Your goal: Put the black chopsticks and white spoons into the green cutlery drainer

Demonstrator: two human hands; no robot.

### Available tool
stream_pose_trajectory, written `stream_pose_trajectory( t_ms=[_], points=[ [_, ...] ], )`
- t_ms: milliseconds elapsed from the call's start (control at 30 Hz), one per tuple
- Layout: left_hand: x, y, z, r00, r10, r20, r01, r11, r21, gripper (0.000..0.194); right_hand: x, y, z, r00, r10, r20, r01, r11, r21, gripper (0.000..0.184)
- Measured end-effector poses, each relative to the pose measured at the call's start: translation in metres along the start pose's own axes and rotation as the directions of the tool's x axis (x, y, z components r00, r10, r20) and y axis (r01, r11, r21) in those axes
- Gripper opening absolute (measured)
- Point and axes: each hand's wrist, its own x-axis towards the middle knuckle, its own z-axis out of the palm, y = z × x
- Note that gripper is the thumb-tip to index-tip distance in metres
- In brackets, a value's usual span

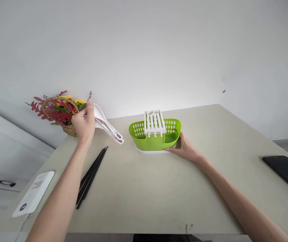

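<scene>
My left hand point(84, 123) is closed around white soup spoons point(106, 125), raised over the left part of the table. Their handles point down to the right and carry small printed marks; at least two overlap, and the hand partly covers the bowls. My right hand point(185, 148) grips the lower right end of a green cutlery basket point(149, 144), thumb in front and fingers partly hidden behind it. The basket stands upright on a white base tray point(152, 152). Across its middle sits a white slotted rack point(154, 121) with small hooks at the front. Black chopsticks point(91, 178) lie below my left hand.
A wicker basket of artificial flowers point(63, 112) stands at the back left, close to my left hand. A white power strip or charger-like box point(34, 193) with a cable lies at the left edge. A black phone point(286, 171) rests at the right. A wall point(144, 57) rises behind the table.
</scene>
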Motion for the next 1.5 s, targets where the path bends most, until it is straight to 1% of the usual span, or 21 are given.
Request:
stream_pose_trajectory(
  t_ms=[100, 167, 233, 300, 433, 533, 733, 867, 1067, 1500],
  points=[
    [-0.019, -0.016, -0.013, 0.993, -0.045, 0.113, 0.031, 0.992, 0.118, 0.059, -0.001, 0.0, 0.0, 1.0, -0.008, -0.002, 0.008, 1.0, 0.0, 0.093],
    [-0.03, -0.026, -0.019, 0.961, -0.095, 0.259, 0.056, 0.987, 0.153, 0.059, -0.001, 0.0, 0.0, 1.0, 0.003, -0.001, -0.003, 1.0, -0.009, 0.093],
    [-0.04, -0.036, -0.023, 0.915, -0.127, 0.383, 0.061, 0.982, 0.181, 0.059, -0.001, 0.001, 0.0, 1.0, 0.021, 0.002, -0.021, 1.0, -0.019, 0.092],
    [-0.048, -0.046, -0.024, 0.865, -0.154, 0.479, 0.061, 0.977, 0.203, 0.061, -0.002, 0.001, 0.0, 0.999, 0.033, 0.005, -0.033, 0.999, -0.024, 0.092],
    [-0.06, -0.061, -0.025, 0.757, -0.224, 0.614, 0.097, 0.968, 0.233, 0.065, -0.002, 0.001, -0.001, 1.0, 0.01, 0.001, -0.01, 1.0, -0.018, 0.092],
    [-0.066, -0.068, -0.025, 0.686, -0.242, 0.687, 0.109, 0.967, 0.232, 0.066, -0.003, 0.001, -0.001, 1.0, 0.001, -0.007, -0.001, 1.0, -0.021, 0.092],
    [-0.075, -0.075, -0.027, 0.618, -0.276, 0.736, 0.135, 0.96, 0.247, 0.064, -0.003, 0.0, -0.001, 1.0, 0.022, -0.004, -0.022, 0.999, -0.029, 0.092],
    [-0.079, -0.075, -0.027, 0.582, -0.302, 0.755, 0.156, 0.953, 0.261, 0.064, -0.003, -0.002, -0.002, 1.0, 0.027, 0.004, -0.027, 0.999, -0.018, 0.093],
    [-0.085, -0.073, -0.024, 0.563, -0.279, 0.778, 0.103, 0.958, 0.269, 0.064, -0.004, -0.001, -0.001, 1.0, 0.027, -0.009, -0.027, 0.999, -0.022, 0.092],
    [-0.095, -0.073, -0.02, 0.514, -0.305, 0.802, 0.136, 0.952, 0.274, 0.064, -0.005, 0.001, -0.002, 1.0, 0.016, -0.013, -0.016, 1.0, -0.025, 0.094]
  ],
)
